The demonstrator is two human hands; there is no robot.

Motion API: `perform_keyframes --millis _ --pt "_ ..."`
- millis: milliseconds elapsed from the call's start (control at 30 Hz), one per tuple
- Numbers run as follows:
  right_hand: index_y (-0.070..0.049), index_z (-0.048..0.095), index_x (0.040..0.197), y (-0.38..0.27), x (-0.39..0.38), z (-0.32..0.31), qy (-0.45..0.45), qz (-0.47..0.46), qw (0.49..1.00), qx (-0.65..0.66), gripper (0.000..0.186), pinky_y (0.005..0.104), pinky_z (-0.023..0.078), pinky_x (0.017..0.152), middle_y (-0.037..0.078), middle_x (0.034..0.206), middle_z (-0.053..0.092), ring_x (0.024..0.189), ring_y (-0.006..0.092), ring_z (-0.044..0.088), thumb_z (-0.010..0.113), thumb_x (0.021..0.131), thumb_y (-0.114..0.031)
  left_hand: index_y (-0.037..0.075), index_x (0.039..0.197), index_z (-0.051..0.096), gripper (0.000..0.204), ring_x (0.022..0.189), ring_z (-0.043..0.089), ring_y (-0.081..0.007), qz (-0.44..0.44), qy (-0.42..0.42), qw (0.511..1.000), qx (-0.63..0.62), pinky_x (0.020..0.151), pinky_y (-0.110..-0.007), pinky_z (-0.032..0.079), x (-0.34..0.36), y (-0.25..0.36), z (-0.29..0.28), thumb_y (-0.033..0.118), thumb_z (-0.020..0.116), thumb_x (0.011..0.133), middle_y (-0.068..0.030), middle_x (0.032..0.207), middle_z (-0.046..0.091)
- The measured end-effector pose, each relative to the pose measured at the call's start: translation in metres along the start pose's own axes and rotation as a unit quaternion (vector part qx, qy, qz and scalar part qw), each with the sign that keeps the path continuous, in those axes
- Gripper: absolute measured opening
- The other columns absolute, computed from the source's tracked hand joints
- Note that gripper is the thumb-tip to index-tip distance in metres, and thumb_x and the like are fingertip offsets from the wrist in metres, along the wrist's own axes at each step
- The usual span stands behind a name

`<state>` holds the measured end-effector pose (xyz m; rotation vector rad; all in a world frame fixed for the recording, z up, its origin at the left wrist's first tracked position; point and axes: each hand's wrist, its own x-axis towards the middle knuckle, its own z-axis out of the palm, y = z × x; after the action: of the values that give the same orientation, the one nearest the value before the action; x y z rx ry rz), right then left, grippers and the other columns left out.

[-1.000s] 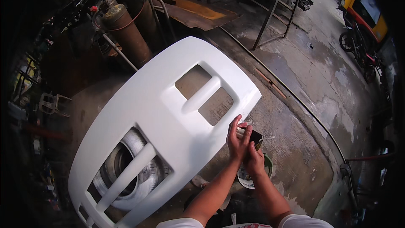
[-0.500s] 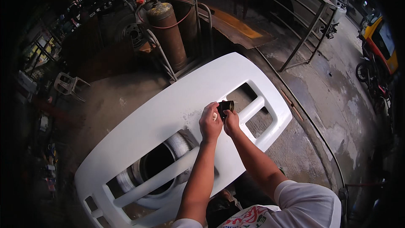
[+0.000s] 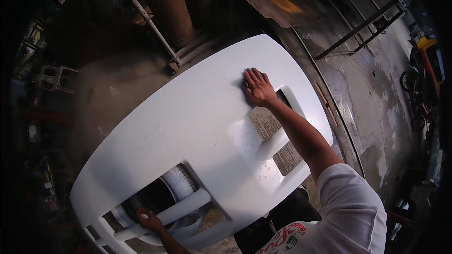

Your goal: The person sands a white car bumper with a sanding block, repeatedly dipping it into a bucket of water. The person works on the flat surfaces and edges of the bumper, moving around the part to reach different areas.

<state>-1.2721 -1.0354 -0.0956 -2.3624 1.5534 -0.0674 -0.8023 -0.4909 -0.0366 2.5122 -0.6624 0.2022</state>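
Observation:
A large white car bumper (image 3: 197,108) with cut-out openings lies slanted in front of me. My right hand (image 3: 259,89) presses down on its upper face, above the right-hand opening. Beneath those fingers is a dark piece of sandpaper (image 3: 245,83), mostly covered by the hand. My left hand (image 3: 150,221) is at the lower left, over the bumper's crossbar and large opening. Its fingers are curled around a small whitish piece (image 3: 145,216), whose kind I cannot make out.
Through the large opening shows a round wheel-like support (image 3: 181,181). Behind the bumper stand a rusty gas cylinder (image 3: 167,9) and a metal trolley frame (image 3: 155,33). A metal rack (image 3: 358,28) is at the far right, and a plastic chair (image 3: 56,79) at the left.
My hands have parted from the black sandpaper they held together. The right has moved up onto the bumper with it; the left has dropped to the lower left. The view has shifted.

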Motion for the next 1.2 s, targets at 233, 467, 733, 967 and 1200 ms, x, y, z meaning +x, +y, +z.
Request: perform_keyframes --millis 233,467,733,967,1200 --pt "-0.001 0.029 0.166 -0.130 0.055 0.037 0.020 -0.008 0.999 0.050 0.077 0.0581 0.007 0.132 0.017 0.176 0.023 0.164 0.0375 0.014 0.036 0.109 -0.051 0.001 0.109 0.071 0.014 0.087 0.073 -0.0279 0.065 0.020 0.991 0.118 0.063 -0.036 0.063 0.007 -0.010 0.002 0.013 0.067 0.101 -0.0133 0.103 0.075" --pt "-0.009 0.027 0.169 -0.347 0.073 0.050 -0.155 -0.398 0.903 0.032 0.070 0.0530 0.003 0.133 0.006 0.179 0.017 0.166 0.0284 0.009 0.029 0.111 -0.049 0.000 0.110 0.069 0.017 0.089 0.069 -0.0233 0.013 -0.037 0.998 0.058 0.063 -0.035 0.062 0.003 0.035 0.056 0.016 0.068 0.102 -0.0115 0.105 0.072" --pt "-0.013 0.021 0.170 0.118 0.166 -0.009 -0.014 0.042 0.999 -0.025 0.066 0.0497 0.012 0.134 0.004 0.179 0.019 0.166 0.0249 0.013 0.031 0.108 -0.034 -0.002 0.111 0.066 0.017 0.094 0.067 -0.0272 0.015 -0.037 0.994 0.097 0.085 -0.038 0.057 0.006 0.001 0.016 0.013 0.066 0.103 -0.0129 0.102 0.070" --pt "-0.001 0.027 0.167 -0.195 0.141 0.042 -0.051 -0.132 0.987 0.074 0.073 0.0564 0.009 0.132 0.014 0.177 0.022 0.164 0.0349 0.015 0.038 0.105 -0.040 -0.003 0.108 0.068 0.017 0.097 0.068 -0.0308 0.012 0.004 0.988 0.156 0.094 -0.040 0.054 0.002 0.001 -0.007 0.013 0.065 0.104 -0.0147 0.103 0.072" --pt "-0.009 0.030 0.168 -0.245 0.151 0.051 -0.147 -0.335 0.929 0.053 0.072 0.0508 0.005 0.134 0.007 0.177 0.024 0.165 0.0262 0.014 0.042 0.103 -0.035 0.003 0.102 0.073 0.021 0.090 0.072 -0.0306 0.047 -0.029 0.994 0.094 0.080 -0.043 0.057 -0.004 0.054 0.054 0.023 0.066 0.104 -0.0164 0.099 0.075"
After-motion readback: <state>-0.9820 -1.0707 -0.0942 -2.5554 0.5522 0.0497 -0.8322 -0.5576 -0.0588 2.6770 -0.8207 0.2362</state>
